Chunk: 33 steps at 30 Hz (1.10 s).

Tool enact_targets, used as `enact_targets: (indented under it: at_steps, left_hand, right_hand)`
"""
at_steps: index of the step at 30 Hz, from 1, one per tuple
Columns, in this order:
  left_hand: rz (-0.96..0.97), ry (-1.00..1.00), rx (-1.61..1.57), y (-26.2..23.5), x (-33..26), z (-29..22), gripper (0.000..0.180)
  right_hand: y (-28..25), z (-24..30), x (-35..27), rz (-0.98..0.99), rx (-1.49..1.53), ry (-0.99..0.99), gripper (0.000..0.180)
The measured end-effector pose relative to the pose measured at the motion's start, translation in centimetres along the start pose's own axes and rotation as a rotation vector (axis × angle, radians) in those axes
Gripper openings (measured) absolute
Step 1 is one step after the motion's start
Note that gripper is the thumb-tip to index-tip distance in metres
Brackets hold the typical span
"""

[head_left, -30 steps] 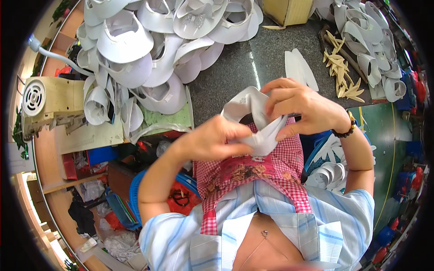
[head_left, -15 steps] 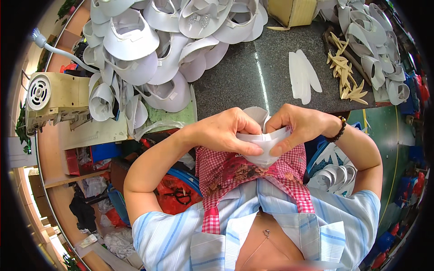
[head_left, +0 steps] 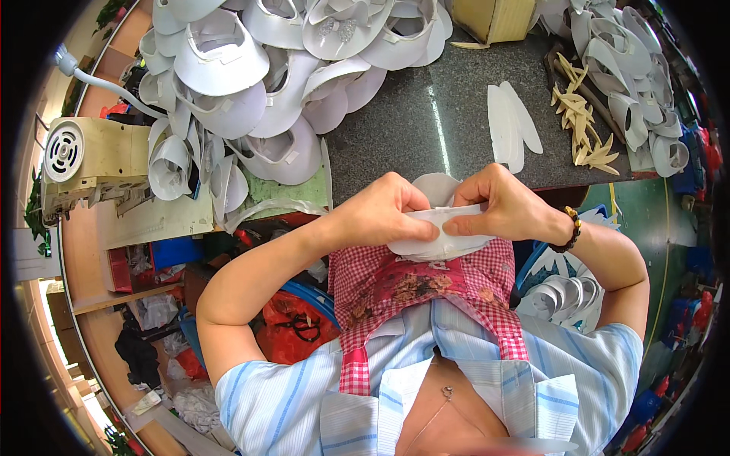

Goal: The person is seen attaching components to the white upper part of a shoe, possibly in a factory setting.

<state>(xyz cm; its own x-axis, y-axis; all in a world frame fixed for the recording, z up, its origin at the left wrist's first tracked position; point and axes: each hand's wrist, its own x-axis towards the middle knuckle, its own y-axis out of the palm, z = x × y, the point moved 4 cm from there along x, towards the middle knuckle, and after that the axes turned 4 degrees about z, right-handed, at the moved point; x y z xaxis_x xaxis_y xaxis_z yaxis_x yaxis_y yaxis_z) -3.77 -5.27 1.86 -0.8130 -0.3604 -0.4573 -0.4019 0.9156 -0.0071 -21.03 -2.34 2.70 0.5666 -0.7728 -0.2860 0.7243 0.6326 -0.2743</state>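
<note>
Both my hands grip one white visor piece (head_left: 441, 237) just above my red checked apron (head_left: 426, 281). My left hand (head_left: 384, 209) pinches its left end, thumb and fingers closed on the white strip. My right hand (head_left: 506, 205), with a bead bracelet at the wrist, presses the strip's right end with the fingertips. The two hands almost touch at the middle. The curved brim hangs below the fingers, partly hidden by them.
A big heap of white visors (head_left: 274, 83) covers the dark stone table (head_left: 403, 129) at the back left. Two flat white brim pieces (head_left: 511, 125) and tan cut shapes (head_left: 584, 129) lie at the right. A cream sewing machine (head_left: 91, 163) stands left. More visors (head_left: 635, 91) are stacked far right.
The hands have come down toward my body with the white piece and flattened it. It was lifted and twisted a second ago; now the strip lies straight between both hands.
</note>
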Motion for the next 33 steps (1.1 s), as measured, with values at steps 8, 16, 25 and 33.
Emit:
enact_targets:
  at_steps: [8, 16, 25, 33]
  left_hand:
    - [-0.365, 0.349, 0.914, 1.6, -1.3, -1.9, 0.014]
    - [-0.527, 0.528, 1.72, 1.6, -2.9, -1.6, 0.011]
    - [-1.053, 1.179, 1.046, 0.8, -7.0, -1.0, 0.016]
    - [-1.468, 1.262, 1.066, -3.1, -7.5, -3.0, 0.027]
  right_hand:
    - [-0.5, 2.1, -0.4, -0.202, -0.565, -0.252, 0.024]
    - [-5.8, 2.9, 4.1, -0.142, -0.458, -0.062, 0.035]
    - [5.4, -2.6, 3.2, -0.088, 1.528, -0.174, 0.027]
    - [8.8, -3.5, 1.9, 0.133, 1.763, -0.158, 0.026]
